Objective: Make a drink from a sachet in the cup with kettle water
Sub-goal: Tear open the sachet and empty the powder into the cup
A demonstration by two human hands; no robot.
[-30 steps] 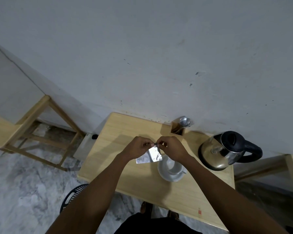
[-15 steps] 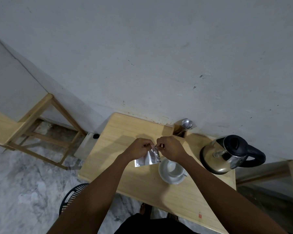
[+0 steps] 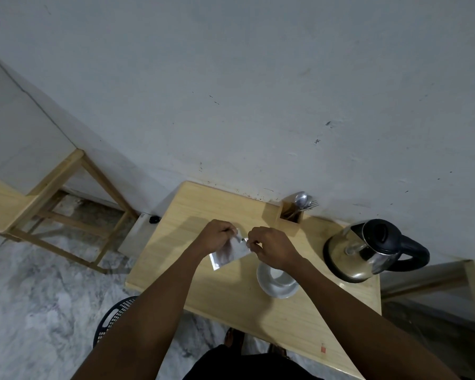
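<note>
Above a small wooden table (image 3: 231,297), a silver foil sachet (image 3: 226,255) hangs between both hands. My left hand (image 3: 214,235) pinches its top left corner and my right hand (image 3: 272,249) pinches the top edge beside it; a small gap shows between the two pinch points. A white cup on a white saucer (image 3: 277,282) sits on the table just below my right wrist, partly hidden by it. To the right stands a steel kettle (image 3: 368,253) with a black lid and handle, handle pointing right.
A wooden holder (image 3: 290,212) with a spoon and fork stands at the table's back edge against the grey wall. A wooden stool or table frame (image 3: 66,204) stands at left. A black perforated basket (image 3: 113,316) sits on the marble floor beside my left forearm.
My hands have drawn slightly apart at the sachet's top edge, and the sachet has tilted down to the left. The camera view has shifted a little.
</note>
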